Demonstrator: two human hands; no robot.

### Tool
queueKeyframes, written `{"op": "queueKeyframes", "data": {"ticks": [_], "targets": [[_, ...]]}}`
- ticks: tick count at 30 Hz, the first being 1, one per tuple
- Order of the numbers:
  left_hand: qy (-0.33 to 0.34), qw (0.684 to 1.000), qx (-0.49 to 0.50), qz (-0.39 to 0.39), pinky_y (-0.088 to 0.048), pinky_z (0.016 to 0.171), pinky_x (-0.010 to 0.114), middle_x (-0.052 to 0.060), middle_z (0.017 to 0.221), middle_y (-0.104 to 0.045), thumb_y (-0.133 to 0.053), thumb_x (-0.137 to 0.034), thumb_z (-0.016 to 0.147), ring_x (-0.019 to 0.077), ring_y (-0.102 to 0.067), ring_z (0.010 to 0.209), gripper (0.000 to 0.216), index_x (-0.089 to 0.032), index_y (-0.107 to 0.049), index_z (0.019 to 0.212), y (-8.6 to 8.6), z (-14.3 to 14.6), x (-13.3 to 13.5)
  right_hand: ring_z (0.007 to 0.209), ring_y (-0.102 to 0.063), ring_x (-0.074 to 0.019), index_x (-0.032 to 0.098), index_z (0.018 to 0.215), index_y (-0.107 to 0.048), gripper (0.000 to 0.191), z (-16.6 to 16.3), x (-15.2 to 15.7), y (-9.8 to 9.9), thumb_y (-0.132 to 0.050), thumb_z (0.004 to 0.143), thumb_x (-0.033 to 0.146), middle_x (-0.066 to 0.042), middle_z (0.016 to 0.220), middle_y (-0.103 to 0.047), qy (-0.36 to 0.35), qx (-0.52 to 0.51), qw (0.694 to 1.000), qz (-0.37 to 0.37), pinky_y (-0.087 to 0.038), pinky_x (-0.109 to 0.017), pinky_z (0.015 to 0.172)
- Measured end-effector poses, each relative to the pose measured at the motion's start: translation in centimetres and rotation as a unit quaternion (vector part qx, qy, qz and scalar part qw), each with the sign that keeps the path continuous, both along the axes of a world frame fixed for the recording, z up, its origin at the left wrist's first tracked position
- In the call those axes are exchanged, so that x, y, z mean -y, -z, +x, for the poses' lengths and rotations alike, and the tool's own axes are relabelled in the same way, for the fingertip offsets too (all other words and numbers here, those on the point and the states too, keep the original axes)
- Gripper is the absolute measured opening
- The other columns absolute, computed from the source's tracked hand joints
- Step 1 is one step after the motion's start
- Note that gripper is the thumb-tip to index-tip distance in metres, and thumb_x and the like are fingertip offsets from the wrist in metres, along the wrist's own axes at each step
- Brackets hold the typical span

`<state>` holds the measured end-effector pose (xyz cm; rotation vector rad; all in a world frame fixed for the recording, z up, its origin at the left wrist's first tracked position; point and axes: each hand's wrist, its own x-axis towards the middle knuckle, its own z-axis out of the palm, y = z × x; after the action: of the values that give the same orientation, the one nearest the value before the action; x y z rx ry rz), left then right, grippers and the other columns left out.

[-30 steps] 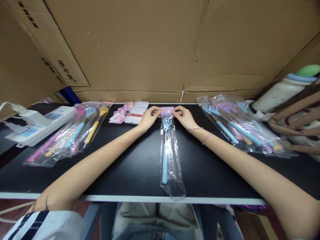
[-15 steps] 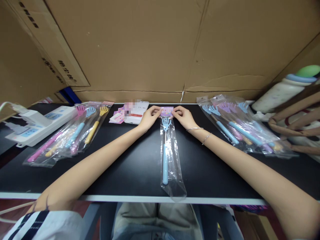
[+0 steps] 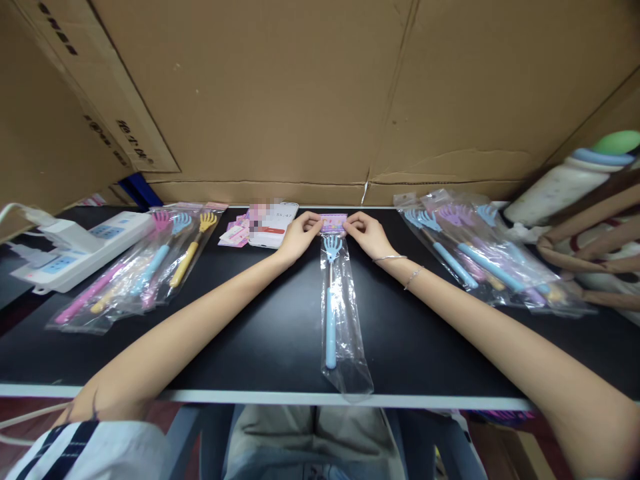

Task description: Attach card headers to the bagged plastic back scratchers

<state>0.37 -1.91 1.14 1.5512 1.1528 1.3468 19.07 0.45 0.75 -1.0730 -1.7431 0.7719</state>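
I have both bare hands at the far middle of the black worktop (image 3: 260, 333), each grasping one end of a small purple printed card (image 3: 333, 224). The left hand (image 3: 303, 235) pinches its left edge between thumb and fingers, and the right hand (image 3: 369, 233) does the same on the right. The card lies across the top of a long, clear plastic bag (image 3: 354, 347), which runs toward me to the near edge. Inside is a light-blue scratcher (image 3: 331, 327) with a hand-shaped head, lying lengthwise along the bag's left side.

As I judge it, this piece is well along: the scratcher is bagged and the card is in position, though from here I cannot tell whether it is fastened. More pink-and-purple paper cards (image 3: 234, 235) lie loose beside a white smartphone (image 3: 283, 220). Clear bags of pink, blue and yellow scratchers (image 3: 150, 273) lie to the left, and another bagged batch (image 3: 493, 267) to the right; I can't judge how finished either group is.
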Motion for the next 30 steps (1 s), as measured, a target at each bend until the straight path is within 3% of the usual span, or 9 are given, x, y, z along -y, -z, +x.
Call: {"op": "queueKeyframes", "data": {"ticks": [24, 30], "targets": [[-0.009, 0.998, -0.04, 0.052, -0.044, 0.074, 0.024, 0.0, 0.078, -0.06, -0.057, -0.026, 0.083, 0.0111, -0.055, 0.073, 0.01, -0.017, -0.055, 0.079, 0.62, -0.3, -0.37, 0.07, -0.063, -0.017, 0.021, 0.075, -0.054, 0.018, -0.18, 0.0, -0.13, -0.062, 0.075, 0.037, -0.001, 0.069, -0.064, -0.006, 0.0, 1.0, -0.001, -0.048, -0.033, 0.075], [-0.01, 0.999, -0.037, 0.034, -0.044, 0.072, 0.023, -0.001, 0.078, -0.059, -0.054, -0.022, 0.084, 0.0095, -0.054, 0.07, 0.006, -0.016, -0.054, 0.085, 0.31, -0.08, -0.17, 0.076, -0.061, -0.0183, 0.02, 0.077, -0.055, 0.012, -0.21, 0.6, -0.56, -0.056, 0.079, 0.032, -0.002, 0.072, -0.065, 0.025, 0.074, 0.996, 0.049, -0.045, -0.034, 0.079]]}}
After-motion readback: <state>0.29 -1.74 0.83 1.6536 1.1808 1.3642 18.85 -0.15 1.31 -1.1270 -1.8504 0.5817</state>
